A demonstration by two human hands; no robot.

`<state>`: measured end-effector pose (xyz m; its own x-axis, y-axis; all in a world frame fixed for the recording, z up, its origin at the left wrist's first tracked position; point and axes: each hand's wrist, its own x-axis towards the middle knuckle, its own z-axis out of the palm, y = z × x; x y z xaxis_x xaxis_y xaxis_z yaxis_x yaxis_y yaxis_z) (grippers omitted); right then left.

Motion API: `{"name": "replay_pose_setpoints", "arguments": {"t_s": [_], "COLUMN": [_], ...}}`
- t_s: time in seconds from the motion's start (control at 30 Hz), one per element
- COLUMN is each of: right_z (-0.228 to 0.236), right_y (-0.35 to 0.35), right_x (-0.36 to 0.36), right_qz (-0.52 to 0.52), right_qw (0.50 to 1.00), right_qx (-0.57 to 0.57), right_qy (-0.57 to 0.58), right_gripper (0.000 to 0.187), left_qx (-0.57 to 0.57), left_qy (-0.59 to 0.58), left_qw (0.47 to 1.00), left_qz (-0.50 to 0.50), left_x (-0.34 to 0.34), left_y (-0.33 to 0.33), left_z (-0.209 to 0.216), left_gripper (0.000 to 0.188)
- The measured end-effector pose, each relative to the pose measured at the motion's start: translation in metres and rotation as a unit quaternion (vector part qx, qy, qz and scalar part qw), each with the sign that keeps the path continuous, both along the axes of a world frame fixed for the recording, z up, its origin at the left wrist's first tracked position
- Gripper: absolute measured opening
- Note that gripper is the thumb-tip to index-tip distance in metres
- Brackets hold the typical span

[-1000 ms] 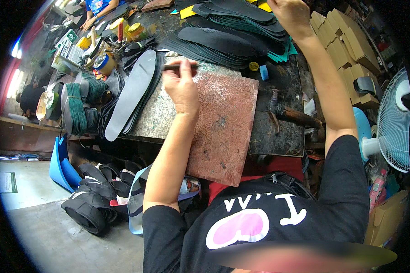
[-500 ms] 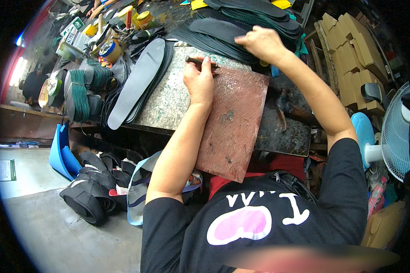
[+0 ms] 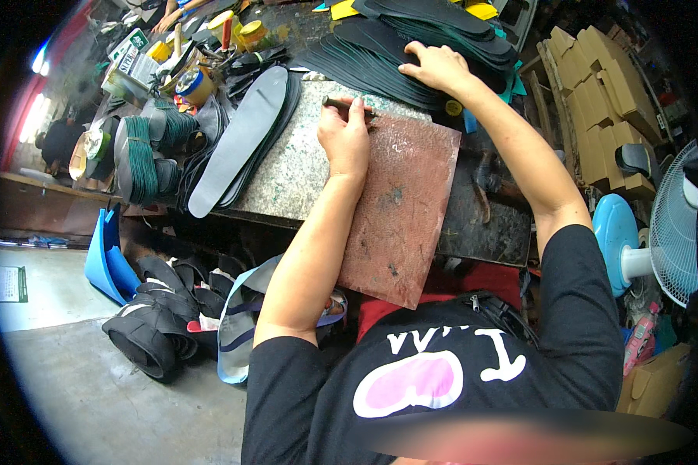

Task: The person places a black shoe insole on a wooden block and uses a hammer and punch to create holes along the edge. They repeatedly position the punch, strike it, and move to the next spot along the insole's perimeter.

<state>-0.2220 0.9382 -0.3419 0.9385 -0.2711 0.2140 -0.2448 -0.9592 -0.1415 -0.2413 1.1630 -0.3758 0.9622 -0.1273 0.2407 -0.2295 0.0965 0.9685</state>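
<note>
My left hand (image 3: 343,141) is closed around a short dark rod-shaped tool (image 3: 335,102), whose far end I cannot make out. It rests at the top left corner of a worn reddish-brown board (image 3: 399,209), beside a speckled pale slab (image 3: 295,155). At the far side of the bench, my right hand (image 3: 440,68) hovers at or just over a fanned pile of black shoe insoles (image 3: 364,66), fingers apart and slightly bent. Whether its fingertips touch the pile is unclear. Left of the slab lies a stack of dark grey insoles (image 3: 244,143).
Green-edged bundles (image 3: 136,163), tubs (image 3: 192,87) and tools crowd the bench's left. A hammer (image 3: 488,186) lies right of the board. Cardboard boxes (image 3: 597,93) and a fan (image 3: 675,221) stand at the right. Black rolled pieces (image 3: 151,333) lie on the floor.
My right hand has let go of an insole, which now lies on the far pile, and its fingers have spread. My left hand still grips the tool and has barely moved.
</note>
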Motion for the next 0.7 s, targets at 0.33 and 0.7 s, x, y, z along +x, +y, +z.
{"name": "replay_pose_setpoints", "arguments": {"t_s": [0.33, 0.7], "right_z": [0.057, 0.039], "right_y": [0.003, 0.227], "right_x": [-0.016, 0.020], "right_qz": [0.099, 0.472], "right_qw": [0.990, 0.870], "right_qx": [-0.011, 0.066], "right_qy": [-0.104, -0.127], "right_gripper": [0.029, 0.036], "left_qx": [-0.028, 0.035], "left_qy": [0.019, -0.070], "left_qw": [0.999, 0.996], "left_qz": [0.004, 0.049], "left_x": [-0.002, 0.008], "left_y": [-0.005, -0.003], "left_z": [0.004, -0.012], "left_gripper": [0.008, 0.017]}}
